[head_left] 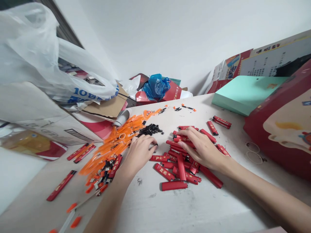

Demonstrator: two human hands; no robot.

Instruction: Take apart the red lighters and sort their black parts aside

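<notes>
My right hand (204, 149) reaches into a pile of red lighter casings (173, 185) with gold lettering. Its thumb and fingers close around one red casing (179, 138) at the top of the pile. My left hand (141, 150) is curled, with a small black piece (156, 145) between thumb and forefinger. Just beyond it lies a heap of small black parts (151, 129). Translucent orange strips (131, 127) spread out to the left of that heap. Nearer my left wrist is a cluster of orange, black and metal bits (100, 173).
Loose red casings (62, 186) lie on the table's left side. A white plastic bag (29, 55) and a cardboard box (41, 113) stand at left. A mint-green box (245, 94) and a large red bag (282, 129) are at right. Behind sits a blue plastic bag (156, 86).
</notes>
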